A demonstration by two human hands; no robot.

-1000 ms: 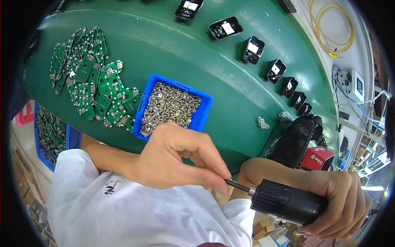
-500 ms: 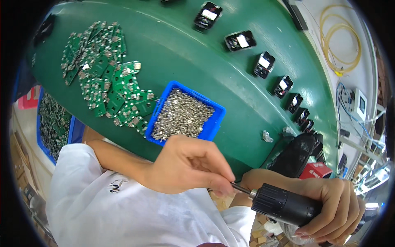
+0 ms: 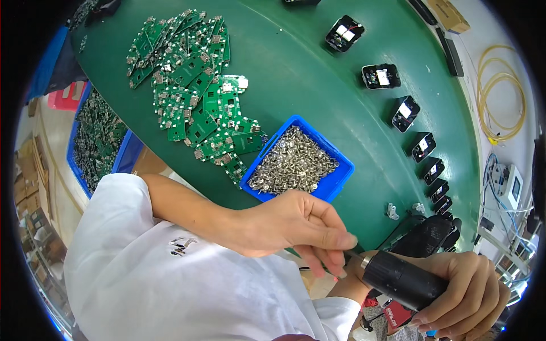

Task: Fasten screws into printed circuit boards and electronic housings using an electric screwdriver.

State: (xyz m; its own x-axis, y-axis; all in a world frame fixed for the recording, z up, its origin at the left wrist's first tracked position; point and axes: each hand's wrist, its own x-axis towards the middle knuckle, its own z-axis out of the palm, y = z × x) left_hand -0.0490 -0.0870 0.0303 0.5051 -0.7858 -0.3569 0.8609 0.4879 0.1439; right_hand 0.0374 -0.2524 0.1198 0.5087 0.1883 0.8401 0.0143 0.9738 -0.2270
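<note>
My right hand (image 3: 469, 292) is wrapped round the black body of an electric screwdriver (image 3: 404, 278), which lies almost level and points left. Its slim bit reaches toward my left hand (image 3: 301, 227) and looks blurred near the tip. The left fingers are loosely bent, thumb apart from the lower fingers, and nothing shows between them. Just beyond this hand stands a blue tray (image 3: 339, 181) heaped with small silver screws (image 3: 293, 162).
Left of the tray lies a pile of green circuit boards (image 3: 199, 96). Several black open housings (image 3: 381, 75) stand in a curved row on the green table (image 3: 296, 68). A blue bin (image 3: 128, 153) of boards sits lower left. Black mesh material (image 3: 424, 236) lies by the right arm.
The view has shifted, so the table things sit farther right and the tray a little lower. My left fingers have loosened from their pinch at the bit's tip. The right hand keeps its grip.
</note>
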